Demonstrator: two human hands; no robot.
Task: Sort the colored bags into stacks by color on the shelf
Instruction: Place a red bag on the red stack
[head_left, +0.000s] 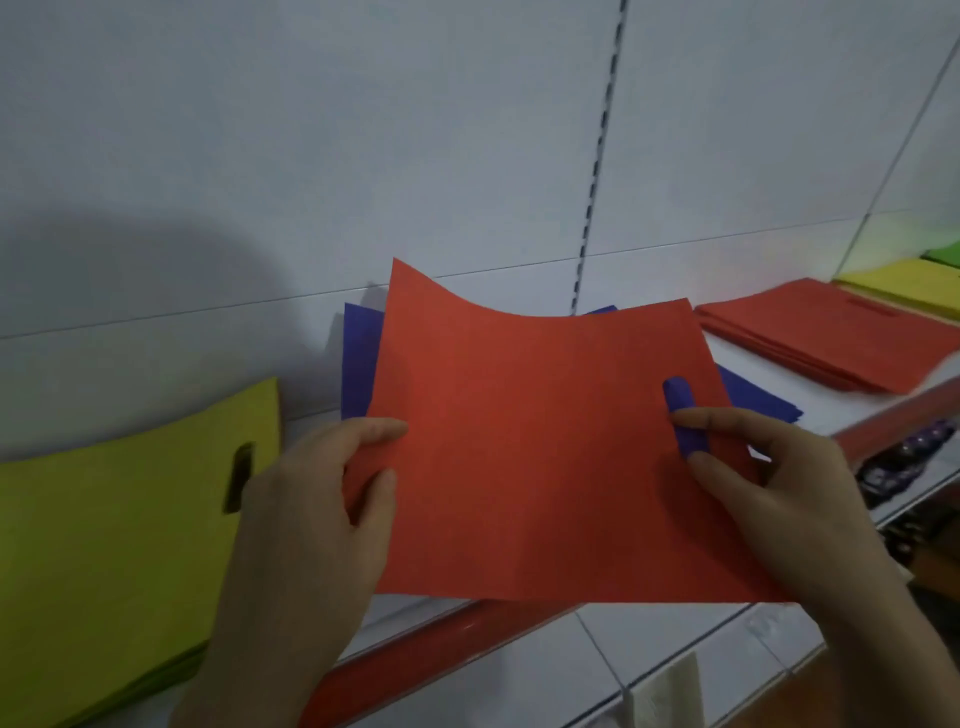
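We stood at the shelf with the big yellow stack on our left. We held one red bag up over the blue bags, ready, we think, for the red stack on the right. Our left hand pinched its left edge, and our right hand pinched it by the handle hole.

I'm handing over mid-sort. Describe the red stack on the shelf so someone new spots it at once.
Follow the white shelf rightward past the slotted upright on the back wall. The red stack lies flat there, with a yellow stack just beyond it. It is the only red pile in view, with a slit handle showing on top.
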